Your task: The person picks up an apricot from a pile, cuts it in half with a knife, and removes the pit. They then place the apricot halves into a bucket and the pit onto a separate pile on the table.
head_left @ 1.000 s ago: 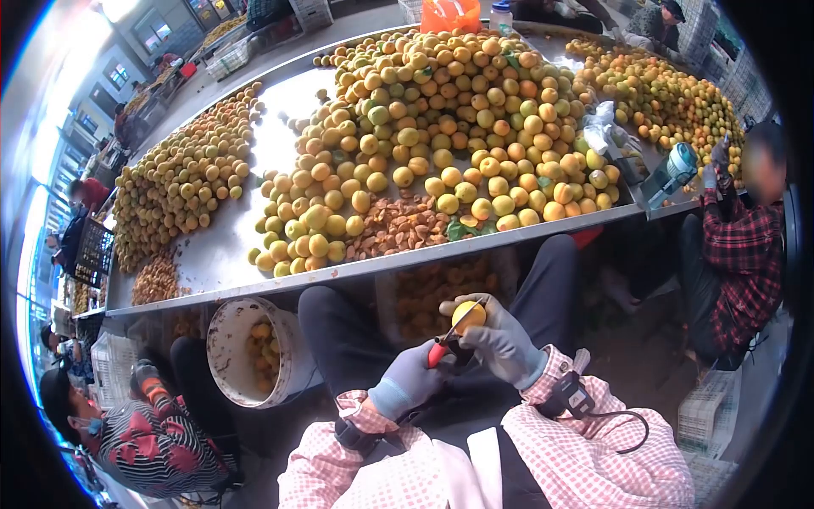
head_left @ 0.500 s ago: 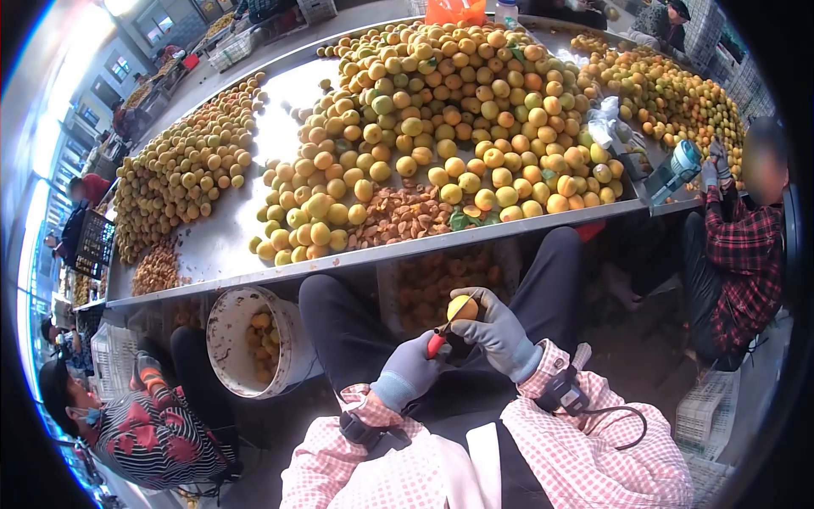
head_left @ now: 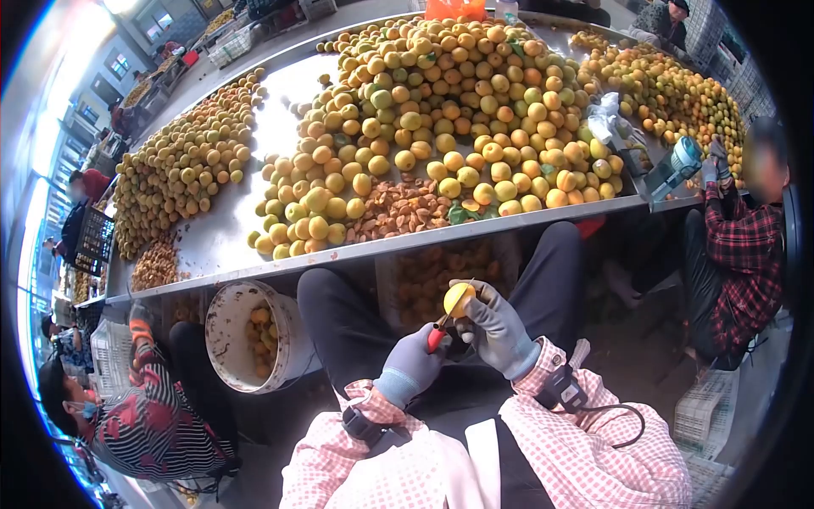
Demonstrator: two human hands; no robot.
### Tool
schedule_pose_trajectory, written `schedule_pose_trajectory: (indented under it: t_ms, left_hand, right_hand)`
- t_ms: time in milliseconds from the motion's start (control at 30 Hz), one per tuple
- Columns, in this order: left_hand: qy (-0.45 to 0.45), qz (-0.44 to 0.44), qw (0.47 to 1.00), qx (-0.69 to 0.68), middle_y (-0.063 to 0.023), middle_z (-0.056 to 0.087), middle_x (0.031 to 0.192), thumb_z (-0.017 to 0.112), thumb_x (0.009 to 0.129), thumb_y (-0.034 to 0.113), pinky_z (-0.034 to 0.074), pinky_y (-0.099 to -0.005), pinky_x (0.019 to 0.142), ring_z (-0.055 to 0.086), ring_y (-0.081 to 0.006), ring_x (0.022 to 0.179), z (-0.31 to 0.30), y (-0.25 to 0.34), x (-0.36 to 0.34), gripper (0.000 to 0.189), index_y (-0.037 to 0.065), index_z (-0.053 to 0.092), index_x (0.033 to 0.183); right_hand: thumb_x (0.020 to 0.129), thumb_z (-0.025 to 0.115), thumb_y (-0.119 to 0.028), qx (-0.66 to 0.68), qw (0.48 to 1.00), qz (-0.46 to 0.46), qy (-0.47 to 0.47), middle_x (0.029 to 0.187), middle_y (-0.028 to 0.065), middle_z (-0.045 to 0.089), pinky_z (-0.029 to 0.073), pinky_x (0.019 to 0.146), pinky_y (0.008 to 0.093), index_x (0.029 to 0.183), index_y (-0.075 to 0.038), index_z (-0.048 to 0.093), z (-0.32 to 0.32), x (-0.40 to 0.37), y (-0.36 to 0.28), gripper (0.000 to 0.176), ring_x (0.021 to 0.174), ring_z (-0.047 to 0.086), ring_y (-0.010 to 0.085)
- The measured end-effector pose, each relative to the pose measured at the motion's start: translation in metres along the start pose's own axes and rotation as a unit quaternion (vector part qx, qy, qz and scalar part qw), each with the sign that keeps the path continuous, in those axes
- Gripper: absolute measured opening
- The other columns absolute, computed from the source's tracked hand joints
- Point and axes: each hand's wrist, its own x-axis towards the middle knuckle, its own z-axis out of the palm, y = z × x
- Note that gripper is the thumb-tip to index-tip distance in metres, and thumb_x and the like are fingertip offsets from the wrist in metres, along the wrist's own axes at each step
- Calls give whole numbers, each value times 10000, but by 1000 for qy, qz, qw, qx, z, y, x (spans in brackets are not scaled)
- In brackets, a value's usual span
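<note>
My gloved left hand (head_left: 410,366) is closed round the red handle of a small knife (head_left: 437,339). Its thin blade points up and lies against a yellow apricot (head_left: 459,299). The gloved fingers of my right hand (head_left: 500,332) pinch that apricot from the right side. Both hands are above my lap, close together. Beneath the table edge, below the fruit I hold, a crate (head_left: 386,284) contains apricot pieces, partly hidden by my legs and hands.
Ahead, a metal table (head_left: 222,222) bears heaped apricots (head_left: 458,76) and a pile of brown pits (head_left: 398,212). A white bucket (head_left: 222,335) with fruit pieces stands left of my knees. Co-workers sit at the left (head_left: 161,424) and right (head_left: 746,246).
The apricot has turned and shifted slightly left and down in my right hand, with the blade now across its face. The co-worker on the left has reached an arm up toward the table.
</note>
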Motion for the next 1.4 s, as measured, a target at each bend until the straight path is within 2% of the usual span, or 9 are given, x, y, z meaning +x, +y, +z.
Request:
schedule_pose_trajectory:
  t_ms: [367, 433, 500, 667, 767, 1167, 1300, 1367, 1400]
  left_hand:
    - [-4, -1, 999, -50, -167, 663, 868, 597, 884, 138, 493, -364, 735, 646, -336, 821, -6, -10, -6, 159, 59, 608, 1022]
    - [13, -40, 962, -270, 29, 566, 748, 605, 897, 76, 433, -213, 563, 521, -50, 631, -14, -4, -7, 111, 24, 614, 995]
    - [6, 6, 964, -265, 50, 531, 717, 579, 917, 59, 360, -177, 497, 475, -11, 583, -26, 3, -1, 135, 31, 609, 1046]
    - [57, 161, 984, -45, -2, 584, 928, 772, 788, 98, 473, -225, 656, 546, -66, 749, -36, 36, 17, 468, 40, 541, 1191]
    - [-34, 77, 994, -73, -116, 658, 987, 820, 739, 247, 506, -291, 795, 651, -194, 900, -37, 52, 20, 672, 51, 464, 1274]
    - [-79, 267, 956, 90, -119, 667, 871, 833, 685, 347, 521, -316, 683, 677, -304, 774, -46, 63, 31, 906, 51, 344, 1387]
    - [-55, 323, 927, 182, -100, 675, 843, 827, 640, 334, 522, -342, 608, 663, -316, 690, -44, 68, 32, 843, 60, 443, 1339]
    - [-18, 343, 920, 188, -99, 680, 852, 817, 619, 304, 520, -343, 593, 661, -311, 675, -40, 71, 33, 774, 66, 512, 1289]
    - [9, 352, 915, 196, -93, 677, 828, 811, 613, 288, 512, -339, 570, 655, -300, 648, -38, 70, 32, 755, 61, 527, 1275]
  right_hand:
    - [933, 582, -386, 76, 995, 10, 56, 955, 6, 607, 457, 666, 204, 1146, -105, 562, -13, 13, 1, 353, 799, 568, 85]
    - [958, 522, -410, 70, 993, 15, 92, 961, 16, 604, 466, 653, 215, 1123, -113, 561, -18, 17, -7, 342, 807, 576, 99]
    - [969, 462, -383, 28, 995, 54, 82, 968, 66, 623, 454, 603, 224, 1130, -96, 555, -28, 18, -7, 342, 753, 581, 118]
    - [957, 425, -367, 22, 989, 145, 28, 855, 40, 617, 443, 519, 237, 1058, -103, 567, -20, 11, -11, 316, 665, 571, 111]
    - [939, 440, -325, -19, 982, 155, 106, 812, 21, 604, 444, 493, 249, 990, -87, 576, -4, 6, -7, 279, 623, 563, 108]
    - [919, 524, -208, -22, 983, 183, -14, 971, 36, 588, 486, 775, 290, 1031, -97, 575, 2, -1, -3, 166, 892, 589, 148]
    - [859, 599, -211, -196, 980, 3, -23, 1043, 91, 591, 467, 880, 331, 1082, -57, 547, -16, 0, 23, 276, 970, 587, 260]
    - [818, 637, -241, -481, 862, -123, -104, 1043, 115, 586, 445, 921, 339, 1076, -59, 549, -16, 9, 21, 328, 1001, 570, 272]
    - [827, 628, -256, -675, 682, -273, -67, 1046, 119, 586, 425, 945, 339, 1069, -59, 555, -14, 9, 19, 321, 1027, 561, 238]
